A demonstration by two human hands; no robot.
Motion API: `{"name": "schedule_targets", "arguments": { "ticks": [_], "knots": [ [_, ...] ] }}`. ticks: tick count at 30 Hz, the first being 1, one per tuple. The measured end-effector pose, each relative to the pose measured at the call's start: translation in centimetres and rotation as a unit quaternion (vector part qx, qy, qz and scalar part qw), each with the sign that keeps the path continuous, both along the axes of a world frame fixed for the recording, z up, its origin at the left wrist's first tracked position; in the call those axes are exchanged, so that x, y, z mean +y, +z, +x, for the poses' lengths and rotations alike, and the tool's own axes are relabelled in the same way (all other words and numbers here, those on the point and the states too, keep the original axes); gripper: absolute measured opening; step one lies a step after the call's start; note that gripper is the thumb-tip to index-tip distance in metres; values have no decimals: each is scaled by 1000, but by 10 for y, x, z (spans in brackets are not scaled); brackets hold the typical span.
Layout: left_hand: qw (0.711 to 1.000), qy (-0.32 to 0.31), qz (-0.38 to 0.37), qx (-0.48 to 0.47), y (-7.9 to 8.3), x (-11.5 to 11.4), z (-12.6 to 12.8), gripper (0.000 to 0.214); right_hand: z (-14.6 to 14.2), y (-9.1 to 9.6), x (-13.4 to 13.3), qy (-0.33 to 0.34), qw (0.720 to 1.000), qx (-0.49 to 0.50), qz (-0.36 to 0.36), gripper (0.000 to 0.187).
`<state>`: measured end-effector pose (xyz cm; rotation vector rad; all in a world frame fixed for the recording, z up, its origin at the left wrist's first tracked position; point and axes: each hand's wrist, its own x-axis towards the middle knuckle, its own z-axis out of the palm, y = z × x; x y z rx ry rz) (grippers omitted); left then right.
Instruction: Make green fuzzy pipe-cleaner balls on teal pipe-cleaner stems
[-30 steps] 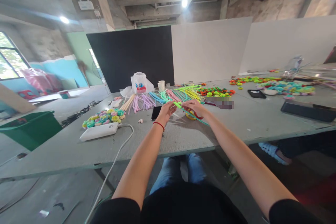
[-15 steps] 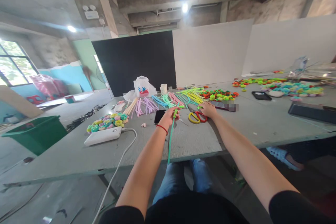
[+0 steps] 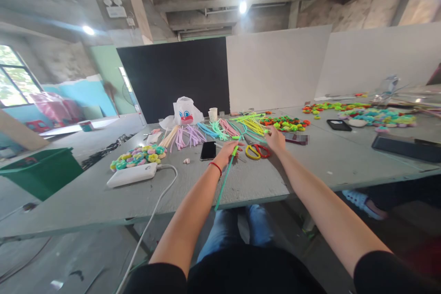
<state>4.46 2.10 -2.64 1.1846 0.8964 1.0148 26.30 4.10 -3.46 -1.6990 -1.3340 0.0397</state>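
Since prev. frame, L grip [image 3: 225, 154] and R grip [image 3: 275, 140] have both shifted slightly toward far side. Green stem [image 3: 225, 179] now slants more, running from L grip to near edge of counter [image 3: 255, 183], w/ lighter green upper end projecting past the fingers.

L grip: closed on stem. R grip: open, fingers spread, raised off counter; nothing visibly held.

Scissors [image 3: 253, 152], yellow/red handles, lie unheld on counter just left of R grip. Phone [image 3: 208, 150] lies left of L grip. Pipe-cleaner bundles [image 3: 220, 129] lie far of both grips; pom-pom heap [image 3: 138, 156] lies at left.

Containers: white plastic bag [image 3: 184, 112] w/ clown face stands at far edge, contents not visible. Paper cup [image 3: 212, 114] stands just right of bag, contents not visible. Green bin [image 3: 41, 172] stands on floor at left, interior hidden.
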Motion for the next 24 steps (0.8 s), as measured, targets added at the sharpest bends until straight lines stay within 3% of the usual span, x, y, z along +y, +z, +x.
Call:
{"name": "schedule_targets", "arguments": {
  "ticks": [6, 12, 17, 24],
  "knots": [
    [999, -10, 37, 8, -3, -1, 1, 12, -7, 5, 2, 55, 983, 171, 44, 19],
    [997, -15, 72, 11, -7, -4, 7, 10, -43, 4, 0, 195, 931, 302, 62, 29],
    [996, -21, 84, 17, -9, -1, 7, 11, -55, 5, -7, 247, 904, 345, 60, 34],
    [996, -23, 88, 14, -11, 2, 6, 12, -56, 5, -9, 263, 901, 342, 53, 29]
  ]
}}
